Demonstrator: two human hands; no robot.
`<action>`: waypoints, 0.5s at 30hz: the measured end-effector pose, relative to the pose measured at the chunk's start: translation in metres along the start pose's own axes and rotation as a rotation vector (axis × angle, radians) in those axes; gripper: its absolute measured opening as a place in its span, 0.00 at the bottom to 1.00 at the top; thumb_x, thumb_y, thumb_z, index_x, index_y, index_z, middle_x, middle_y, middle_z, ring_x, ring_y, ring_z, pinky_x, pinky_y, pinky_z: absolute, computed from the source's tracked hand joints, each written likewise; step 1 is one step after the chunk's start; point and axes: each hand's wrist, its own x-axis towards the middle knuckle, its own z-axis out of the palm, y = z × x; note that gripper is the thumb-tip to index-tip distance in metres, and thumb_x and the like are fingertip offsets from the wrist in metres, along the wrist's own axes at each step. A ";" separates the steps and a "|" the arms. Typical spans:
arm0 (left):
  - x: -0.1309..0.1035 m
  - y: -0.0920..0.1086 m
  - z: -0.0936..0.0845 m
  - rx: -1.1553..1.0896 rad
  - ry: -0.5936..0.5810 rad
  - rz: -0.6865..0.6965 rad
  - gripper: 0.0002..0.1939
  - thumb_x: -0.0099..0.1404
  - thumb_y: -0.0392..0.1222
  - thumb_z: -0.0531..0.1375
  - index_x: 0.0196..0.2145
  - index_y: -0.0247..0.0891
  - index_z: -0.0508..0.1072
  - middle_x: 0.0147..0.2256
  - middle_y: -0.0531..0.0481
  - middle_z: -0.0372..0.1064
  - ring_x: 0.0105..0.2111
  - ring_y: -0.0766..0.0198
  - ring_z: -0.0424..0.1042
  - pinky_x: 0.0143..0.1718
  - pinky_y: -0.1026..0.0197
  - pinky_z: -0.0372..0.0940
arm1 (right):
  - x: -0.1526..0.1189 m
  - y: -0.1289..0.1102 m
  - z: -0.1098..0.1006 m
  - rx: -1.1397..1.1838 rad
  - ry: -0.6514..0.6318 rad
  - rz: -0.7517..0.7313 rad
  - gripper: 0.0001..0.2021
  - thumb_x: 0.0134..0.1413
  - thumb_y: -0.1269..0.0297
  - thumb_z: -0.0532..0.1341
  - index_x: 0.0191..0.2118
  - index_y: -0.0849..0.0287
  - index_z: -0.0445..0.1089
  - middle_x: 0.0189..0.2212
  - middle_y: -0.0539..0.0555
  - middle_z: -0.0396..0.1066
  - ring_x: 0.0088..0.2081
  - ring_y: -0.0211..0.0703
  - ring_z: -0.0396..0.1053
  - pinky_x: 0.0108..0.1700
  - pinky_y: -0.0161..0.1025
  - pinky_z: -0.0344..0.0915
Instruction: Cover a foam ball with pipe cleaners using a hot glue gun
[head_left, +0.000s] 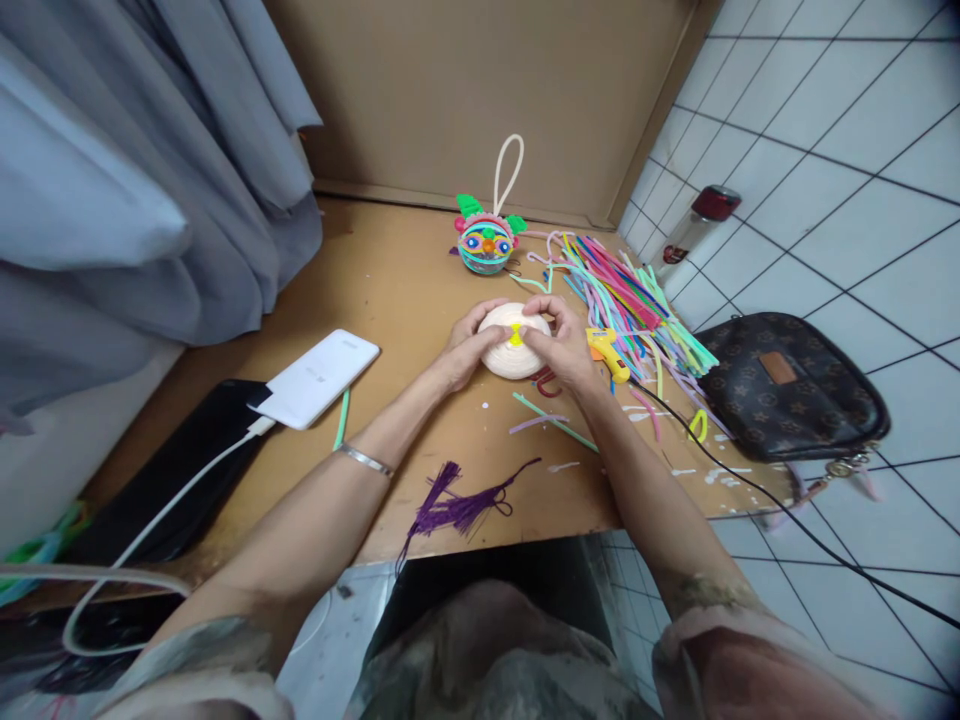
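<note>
My left hand (474,345) and my right hand (562,340) grip a round, cream-coloured piece (514,365) from both sides, above the middle of the table. It looks wound in rings, like a coil. Both thumbs press on a small yellow piece (516,335) at its centre. Just right of my right hand lies a yellow hot glue gun (609,354). Behind my hands stands a colourful animal-faced ornament (486,245) with green ears and a white loop. Red pipe cleaner (547,383) shows partly under the cream piece.
A pile of colourful pipe cleaners (622,300) lies at right, near a brown patterned bag (795,385) and a bottle (701,222). Purple tassels (457,508) lie near the front edge. A white power bank (321,378) with a cable rests at left. The glue gun's black cord (742,482) runs right.
</note>
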 end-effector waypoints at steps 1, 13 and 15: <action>0.000 -0.001 0.000 0.004 0.004 0.004 0.37 0.47 0.49 0.71 0.55 0.37 0.74 0.53 0.41 0.77 0.54 0.48 0.76 0.57 0.49 0.71 | 0.000 0.000 0.000 -0.004 0.003 -0.001 0.15 0.41 0.58 0.65 0.38 0.53 0.67 0.42 0.53 0.69 0.44 0.48 0.69 0.48 0.47 0.70; -0.001 -0.002 0.004 0.053 0.042 0.007 0.39 0.46 0.51 0.74 0.55 0.38 0.73 0.52 0.41 0.77 0.51 0.50 0.77 0.54 0.50 0.72 | -0.001 0.000 0.000 -0.002 0.001 0.013 0.14 0.42 0.57 0.66 0.38 0.52 0.68 0.41 0.53 0.70 0.45 0.50 0.68 0.48 0.46 0.71; 0.000 -0.004 0.006 0.077 0.062 0.023 0.38 0.46 0.51 0.73 0.54 0.38 0.73 0.51 0.42 0.77 0.49 0.51 0.76 0.52 0.51 0.72 | -0.001 0.000 0.001 -0.002 0.010 0.008 0.13 0.42 0.58 0.64 0.37 0.52 0.69 0.42 0.53 0.69 0.46 0.50 0.68 0.50 0.47 0.71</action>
